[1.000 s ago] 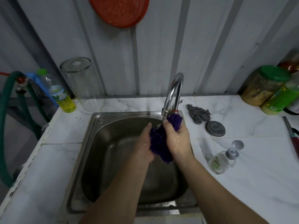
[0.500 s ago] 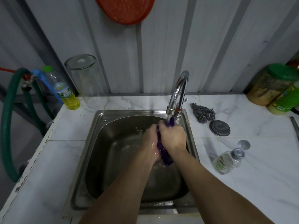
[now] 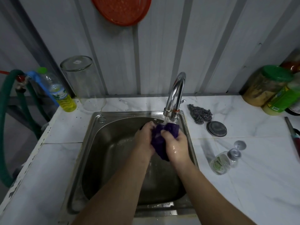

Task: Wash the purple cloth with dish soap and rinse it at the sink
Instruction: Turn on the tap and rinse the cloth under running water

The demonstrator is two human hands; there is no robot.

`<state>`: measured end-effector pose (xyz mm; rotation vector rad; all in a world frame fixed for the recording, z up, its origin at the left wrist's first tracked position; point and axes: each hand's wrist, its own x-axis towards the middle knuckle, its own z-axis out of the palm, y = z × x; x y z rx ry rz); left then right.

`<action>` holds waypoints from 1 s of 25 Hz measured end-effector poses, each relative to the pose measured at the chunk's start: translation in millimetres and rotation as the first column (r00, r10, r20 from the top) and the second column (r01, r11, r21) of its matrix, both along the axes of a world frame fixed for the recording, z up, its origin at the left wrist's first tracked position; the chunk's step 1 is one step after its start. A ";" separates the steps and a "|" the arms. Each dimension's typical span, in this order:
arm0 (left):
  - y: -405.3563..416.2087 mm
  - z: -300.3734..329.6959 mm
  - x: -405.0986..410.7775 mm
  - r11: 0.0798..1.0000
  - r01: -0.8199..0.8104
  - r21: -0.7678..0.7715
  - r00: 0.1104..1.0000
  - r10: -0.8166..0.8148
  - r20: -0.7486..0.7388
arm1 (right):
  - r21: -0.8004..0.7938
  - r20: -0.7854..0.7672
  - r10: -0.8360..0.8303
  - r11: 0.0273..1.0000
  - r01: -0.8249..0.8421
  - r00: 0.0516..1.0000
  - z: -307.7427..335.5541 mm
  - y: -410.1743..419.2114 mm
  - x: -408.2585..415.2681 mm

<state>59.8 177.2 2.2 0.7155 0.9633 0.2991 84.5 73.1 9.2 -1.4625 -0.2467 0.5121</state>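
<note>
The purple cloth (image 3: pixel 159 140) is bunched between both hands over the steel sink (image 3: pixel 95 143), right under the chrome faucet (image 3: pixel 176 93), whose water runs onto the cloth's top. My left hand (image 3: pixel 145 138) grips the cloth's left side. My right hand (image 3: pixel 176 146), wet and shiny, grips its right side with fingers curled in. The cloth's lower end hangs below my right palm. A clear dish soap pump bottle (image 3: pixel 221 162) lies on its side on the counter, right of the sink.
A steel scourer (image 3: pixel 201 113) and a round metal lid (image 3: pixel 216 129) lie right of the faucet. An upturned glass jar (image 3: pixel 82 82) and a bottle of yellow liquid (image 3: pixel 60 93) stand back left. Green-lidded jars (image 3: pixel 267 86) stand back right, a green hose (image 3: pixel 6 111) at the left.
Both hands have shifted on the cloth, working it under the running water. The cloth's top now spreads out above my right fingers, where half a second ago it was squeezed nearly out of sight.
</note>
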 end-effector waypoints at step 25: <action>1.1 -0.8 9.2 0.998 -0.055 0.036 0.990 0.059 -0.125 | -0.100 -0.076 -0.030 0.995 0.022 0.997 5.1 10.5 -11.7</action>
